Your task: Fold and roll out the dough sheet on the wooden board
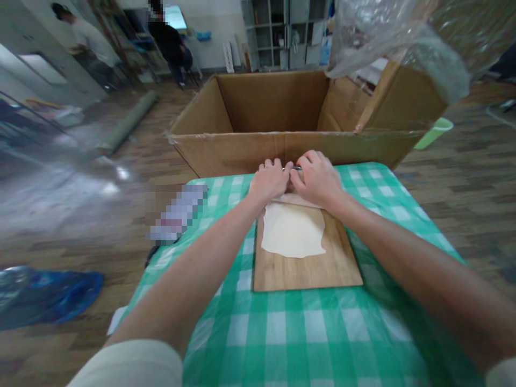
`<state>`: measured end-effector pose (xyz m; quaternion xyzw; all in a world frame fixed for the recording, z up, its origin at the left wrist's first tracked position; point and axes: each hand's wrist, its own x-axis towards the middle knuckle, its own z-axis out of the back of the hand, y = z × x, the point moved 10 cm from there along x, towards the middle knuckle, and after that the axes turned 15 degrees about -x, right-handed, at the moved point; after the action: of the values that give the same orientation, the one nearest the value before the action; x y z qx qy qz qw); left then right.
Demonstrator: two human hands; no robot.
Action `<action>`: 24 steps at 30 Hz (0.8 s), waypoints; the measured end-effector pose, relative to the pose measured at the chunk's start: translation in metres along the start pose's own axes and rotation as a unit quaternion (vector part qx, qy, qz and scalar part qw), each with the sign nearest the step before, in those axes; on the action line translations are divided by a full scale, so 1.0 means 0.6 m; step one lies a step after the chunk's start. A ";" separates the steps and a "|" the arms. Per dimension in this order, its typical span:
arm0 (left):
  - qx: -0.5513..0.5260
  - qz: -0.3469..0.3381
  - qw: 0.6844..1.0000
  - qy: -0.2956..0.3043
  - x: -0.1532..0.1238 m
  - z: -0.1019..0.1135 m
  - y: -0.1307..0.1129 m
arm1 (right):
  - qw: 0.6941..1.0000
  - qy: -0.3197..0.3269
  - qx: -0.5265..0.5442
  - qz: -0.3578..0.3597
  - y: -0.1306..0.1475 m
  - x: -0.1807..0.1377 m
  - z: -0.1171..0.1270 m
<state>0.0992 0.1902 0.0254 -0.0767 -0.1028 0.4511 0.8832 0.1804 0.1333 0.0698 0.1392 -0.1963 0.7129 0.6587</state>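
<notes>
A thin, pale sheet of dough (293, 230) with uneven edges lies flat on a wooden board (306, 274). Both my hands are side by side at the board's far end, past the dough. My left hand (271, 180) has its fingers bent over, and the thumb meets my right hand (316, 177), whose fingers are curled as well. A light-coloured strip (299, 200) crosses the far edge of the dough below my wrists; its kind is unclear. Between the hands a small dark, shiny edge shows, and whatever lies under the fingers is mostly hidden.
A green-and-white checked cloth (314, 333) covers the table. Directly behind stands a large open cardboard box (262, 150), with clear plastic wrap (403, 43) at its right. A blurred-out item (179, 215) lies at the table's left edge. Two people are in the background.
</notes>
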 end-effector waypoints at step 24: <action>-0.001 -0.066 0.997 -0.042 -0.033 0.012 0.009 | 0.986 0.132 -0.027 0.101 -0.003 -0.031 -0.080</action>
<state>0.0821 0.1777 0.0291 -0.0511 -0.1453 0.3946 0.9058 0.1870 0.1391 0.0187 0.0054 -0.1403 0.7822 0.6070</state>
